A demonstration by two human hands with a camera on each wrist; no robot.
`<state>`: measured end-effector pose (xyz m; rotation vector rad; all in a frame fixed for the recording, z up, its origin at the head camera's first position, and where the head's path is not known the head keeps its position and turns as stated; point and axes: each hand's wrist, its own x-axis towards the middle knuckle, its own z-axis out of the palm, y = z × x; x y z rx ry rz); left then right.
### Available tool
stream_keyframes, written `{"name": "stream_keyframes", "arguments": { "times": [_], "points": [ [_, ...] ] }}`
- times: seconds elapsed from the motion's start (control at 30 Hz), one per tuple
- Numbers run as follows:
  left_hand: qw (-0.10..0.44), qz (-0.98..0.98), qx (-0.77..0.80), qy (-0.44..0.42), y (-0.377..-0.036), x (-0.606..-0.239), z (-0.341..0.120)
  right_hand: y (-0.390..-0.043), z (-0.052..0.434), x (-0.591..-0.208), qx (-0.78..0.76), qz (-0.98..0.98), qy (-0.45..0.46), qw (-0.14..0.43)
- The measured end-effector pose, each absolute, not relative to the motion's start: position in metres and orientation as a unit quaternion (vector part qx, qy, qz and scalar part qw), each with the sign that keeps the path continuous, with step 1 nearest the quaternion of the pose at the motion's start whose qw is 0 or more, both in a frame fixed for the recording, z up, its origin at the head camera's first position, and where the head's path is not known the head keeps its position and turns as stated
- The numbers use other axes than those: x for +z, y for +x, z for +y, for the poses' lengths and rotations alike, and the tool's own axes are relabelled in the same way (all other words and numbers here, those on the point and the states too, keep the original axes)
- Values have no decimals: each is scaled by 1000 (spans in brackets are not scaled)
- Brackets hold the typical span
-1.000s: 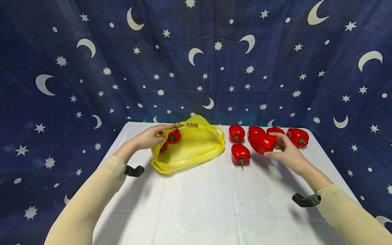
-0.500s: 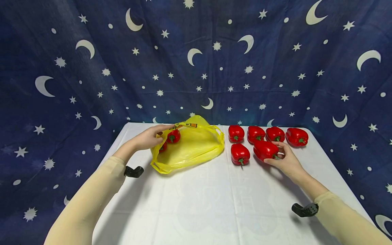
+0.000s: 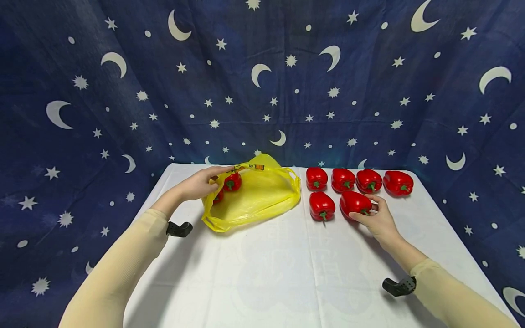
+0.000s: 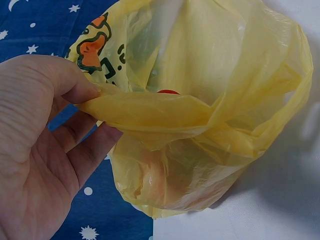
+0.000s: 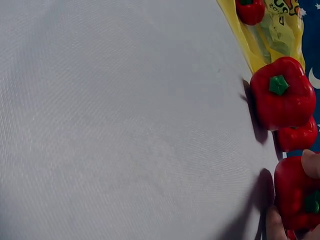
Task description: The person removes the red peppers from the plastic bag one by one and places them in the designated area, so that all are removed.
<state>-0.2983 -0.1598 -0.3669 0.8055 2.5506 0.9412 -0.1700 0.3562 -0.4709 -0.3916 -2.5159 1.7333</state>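
Note:
On the left of the white table lies a yellow plastic bag (image 3: 262,196), its mouth towards the viewer. My left hand (image 3: 202,184) pinches its rim between thumb and fingers, as the left wrist view also shows on the bag (image 4: 165,120). Two red bell peppers show inside, one the pepper (image 3: 233,181) near the fingers, the other partly hidden by the rim. On the right, my right hand (image 3: 379,222) grips a red bell pepper (image 3: 353,204) with a green stem, low at the table. Just left of it sits another bell pepper (image 3: 321,206).
Behind the held pepper stands a row of several red bell peppers (image 3: 343,179) along the table's back. The white cloth (image 3: 279,273) covers the table up to a dark blue curtain (image 3: 229,68) with moons and stars.
My right hand has lowered the bell pepper from in front of the back row to the table beside the front pepper. The left hand and the bag have stayed in place.

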Motion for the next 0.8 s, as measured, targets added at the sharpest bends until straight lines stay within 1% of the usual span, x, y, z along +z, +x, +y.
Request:
{"name": "stream_keyframes", "arguments": {
  "times": [0.27, 0.8],
  "points": [
    [150, 887, 329, 287, -298, -367, -159, -172, 355, -477, 552, -819, -150, 42],
    [150, 888, 328, 285, -299, -367, -159, -174, 353, -486, 518, -844, -121, 71]
  ]
}}
